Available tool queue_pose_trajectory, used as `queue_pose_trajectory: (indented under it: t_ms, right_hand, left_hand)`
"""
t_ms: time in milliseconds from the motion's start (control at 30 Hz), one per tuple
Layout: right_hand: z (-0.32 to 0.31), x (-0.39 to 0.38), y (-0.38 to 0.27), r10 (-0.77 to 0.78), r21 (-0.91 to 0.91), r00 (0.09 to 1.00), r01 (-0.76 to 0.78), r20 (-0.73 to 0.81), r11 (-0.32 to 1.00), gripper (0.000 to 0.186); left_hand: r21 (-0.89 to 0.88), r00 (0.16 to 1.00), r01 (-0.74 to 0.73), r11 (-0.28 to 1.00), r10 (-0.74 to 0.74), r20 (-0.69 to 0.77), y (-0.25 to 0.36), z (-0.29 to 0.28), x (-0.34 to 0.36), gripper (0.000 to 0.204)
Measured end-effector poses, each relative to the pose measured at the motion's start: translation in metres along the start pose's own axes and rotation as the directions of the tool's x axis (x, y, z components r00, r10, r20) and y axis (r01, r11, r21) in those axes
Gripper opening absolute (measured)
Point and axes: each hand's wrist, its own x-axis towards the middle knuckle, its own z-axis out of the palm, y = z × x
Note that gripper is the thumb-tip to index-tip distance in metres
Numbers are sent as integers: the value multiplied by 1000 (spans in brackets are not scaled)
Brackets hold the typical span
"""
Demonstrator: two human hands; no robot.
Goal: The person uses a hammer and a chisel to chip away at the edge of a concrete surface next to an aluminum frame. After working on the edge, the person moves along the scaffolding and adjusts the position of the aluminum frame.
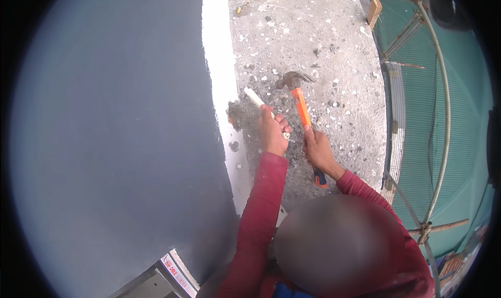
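My left hand (274,128) is closed around a short white rod, perhaps a piece of pipe (253,96). The rod's far end points up and left toward the wall's white bottom strip, and its other end shows just below my fingers. In my right hand (319,149) is a claw hammer (299,103), gripped partway along its orange and dark handle. The metal head is up and away from me, a little right of the rod, and the two do not touch. Beneath both hands lies a rough grey concrete floor (344,94) flecked with white chips.
A dark grey wall (120,120) with a white strip (218,42) along its base fills the left side. Dark rubble (235,115) lies against the strip. Beyond the floor's right edge are scaffold poles (445,99) and green netting (417,125). A wooden piece (374,13) stands far right.
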Motion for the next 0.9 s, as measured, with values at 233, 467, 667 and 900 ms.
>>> queue_pose_trajectory:
  t_ms: [233, 467, 667, 900]
  right_hand:
    - [1, -1, 35, -55, -65, 998, 57, 26, 996, 58]
    - [10, 1, 31, -108, -89, 993, 112, 50, 990, 55]
    - [10, -3, 16, -60, -5, 995, 60, 80, 998, 56]
    - [9, 2, 15, -59, -26, 998, 59, 30, 998, 56]
  left_hand:
    - [666, 892, -421, 616, 416, 178, -34, -124, 41, 48]
    - [894, 860, -253, 370, 510, 32, -49, -154, 37, 57]
    - [794, 936, -103, 600, 329, -127, -41, -128, 24, 52]
    - [577, 939, -288, 764, 344, 12, -40, -113, 11, 51]
